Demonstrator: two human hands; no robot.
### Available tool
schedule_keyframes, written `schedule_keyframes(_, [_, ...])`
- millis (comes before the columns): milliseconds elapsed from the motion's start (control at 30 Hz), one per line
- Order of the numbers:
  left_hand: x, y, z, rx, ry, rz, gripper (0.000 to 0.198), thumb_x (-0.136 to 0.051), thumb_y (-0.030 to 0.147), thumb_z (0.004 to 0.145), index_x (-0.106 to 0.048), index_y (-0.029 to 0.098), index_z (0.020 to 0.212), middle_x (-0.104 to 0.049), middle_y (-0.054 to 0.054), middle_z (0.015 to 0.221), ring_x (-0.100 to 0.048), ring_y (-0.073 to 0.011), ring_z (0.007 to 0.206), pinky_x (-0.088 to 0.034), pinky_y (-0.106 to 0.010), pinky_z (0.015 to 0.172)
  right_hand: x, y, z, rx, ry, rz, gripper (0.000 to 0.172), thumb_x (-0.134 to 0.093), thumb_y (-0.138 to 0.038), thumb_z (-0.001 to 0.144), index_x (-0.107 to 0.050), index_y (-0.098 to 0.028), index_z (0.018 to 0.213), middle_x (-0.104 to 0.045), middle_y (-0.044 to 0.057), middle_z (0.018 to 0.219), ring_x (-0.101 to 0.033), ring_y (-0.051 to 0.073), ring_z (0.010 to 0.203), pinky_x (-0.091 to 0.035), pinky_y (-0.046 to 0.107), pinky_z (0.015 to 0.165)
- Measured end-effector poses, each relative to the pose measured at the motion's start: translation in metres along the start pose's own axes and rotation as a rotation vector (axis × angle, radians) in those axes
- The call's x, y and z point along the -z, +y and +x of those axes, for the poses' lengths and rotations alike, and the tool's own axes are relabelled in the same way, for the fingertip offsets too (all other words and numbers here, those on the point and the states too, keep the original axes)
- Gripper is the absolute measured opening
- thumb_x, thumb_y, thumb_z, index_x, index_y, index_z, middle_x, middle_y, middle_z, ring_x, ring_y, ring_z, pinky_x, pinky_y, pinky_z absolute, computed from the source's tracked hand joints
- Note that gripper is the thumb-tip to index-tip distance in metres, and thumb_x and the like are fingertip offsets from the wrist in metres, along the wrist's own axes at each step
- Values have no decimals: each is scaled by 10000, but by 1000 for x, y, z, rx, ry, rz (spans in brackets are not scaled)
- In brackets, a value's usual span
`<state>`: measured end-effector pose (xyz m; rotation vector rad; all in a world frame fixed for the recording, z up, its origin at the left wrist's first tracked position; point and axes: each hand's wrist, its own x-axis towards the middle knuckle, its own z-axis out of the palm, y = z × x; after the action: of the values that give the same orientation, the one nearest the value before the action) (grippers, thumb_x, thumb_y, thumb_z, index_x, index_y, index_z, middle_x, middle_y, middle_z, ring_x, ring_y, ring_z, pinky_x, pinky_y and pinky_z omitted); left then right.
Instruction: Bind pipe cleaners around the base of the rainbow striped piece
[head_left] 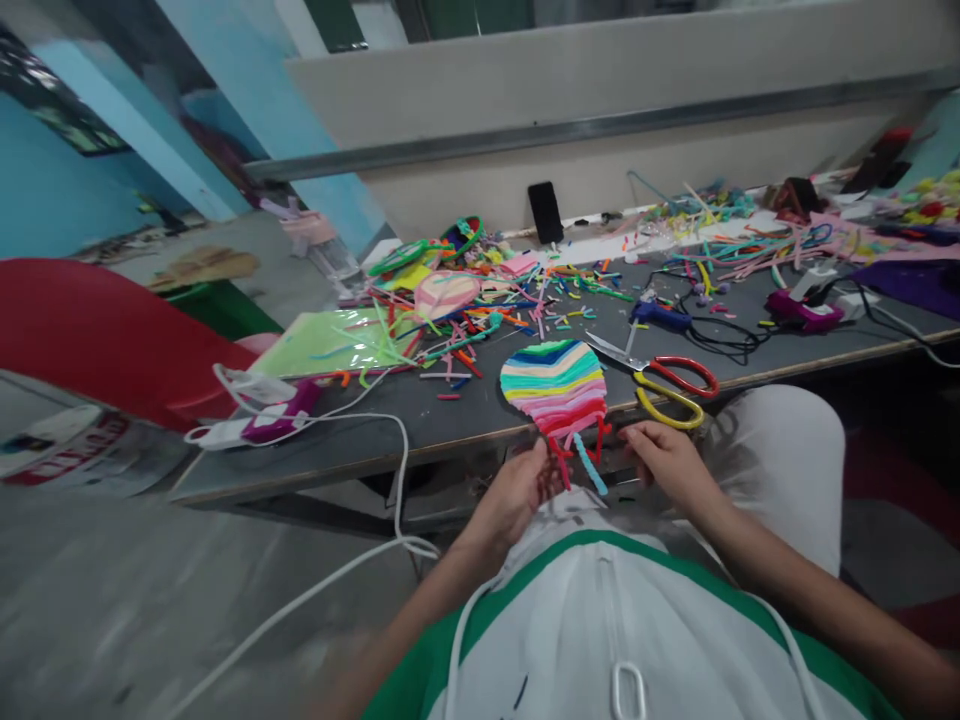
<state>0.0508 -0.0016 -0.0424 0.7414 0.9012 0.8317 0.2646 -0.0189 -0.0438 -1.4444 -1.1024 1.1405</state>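
A rounded craft of striped pipe cleaners, shaped like a hot-air balloon, lies at the table's front edge. Its bands run from blue and green through yellow to pink and red. Bent red pipe cleaners and a light blue pipe cleaner hang from its narrow lower end. My left hand grips that end by the red strands, its fingertips partly hidden. Close by on the right, my right hand is pinched beside a red strand; what its fingertips hold is too small to tell. Scissors with red and yellow handles lie open beyond it.
Loose pipe-cleaner pieces litter the table. A blue glue gun with a black cord lies behind the scissors. A phone leans on the back wall. A white cable droops over the front edge at left, near a purple power strip.
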Motion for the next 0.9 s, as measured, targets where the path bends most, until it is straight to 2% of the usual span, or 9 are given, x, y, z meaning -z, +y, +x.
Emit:
schedule_keyframes(100, [16,-10,-18,21,31,99,368,-699,418,684,-653,149,931,-647,-70,889,-596,-148,803,-454,-251,709,11,-13,-9,81,59,-99,278,-552,-452,781,-633,-186,801,-597,2,621,-439,80,368,-330,223,354])
schedule_keyframes(200, [36,-20,-28,46,24,224,428,-759,392,606,-666,131,932,-640,-69,838,-585,-136,711,-431,-243,643,17,-34,-8,135,53,-97,274,-547,-448,790,-628,-197,864,-605,11,662,-443,80,396,-321,223,369])
schedule_keyframes(300, [52,-29,-29,61,14,253,436,-756,417,596,-675,123,906,-642,-72,795,-587,-144,674,-421,-255,624,13,-56,2,178,23,-90,267,-577,-429,771,-620,-192,886,-604,13,664,-448,80,412,-345,225,395])
schedule_keyframes(433, [67,-41,-25,74,12,201,431,-740,431,609,-669,124,903,-639,-58,766,-578,-134,637,-413,-258,614,-6,-79,20,230,-52,-166,275,-571,-402,775,-615,-180,931,-610,19,685,-468,78,434,-361,208,406])
schedule_keyframes(600, [81,-52,-20,29,-56,131,469,-741,425,611,-659,98,936,-631,-40,736,-550,-109,617,-389,-244,614,-36,-96,46,280,-171,-274,251,-539,-359,786,-603,-172,940,-610,6,699,-478,68,436,-386,190,413])
schedule_keyframes(900, [97,-63,-22,51,-35,9,485,-741,426,608,-651,91,948,-645,-52,738,-569,-123,649,-395,-255,640,-76,-116,97,362,-172,-447,227,-501,-261,746,-609,-168,923,-620,-5,664,-475,70,409,-405,185,391])
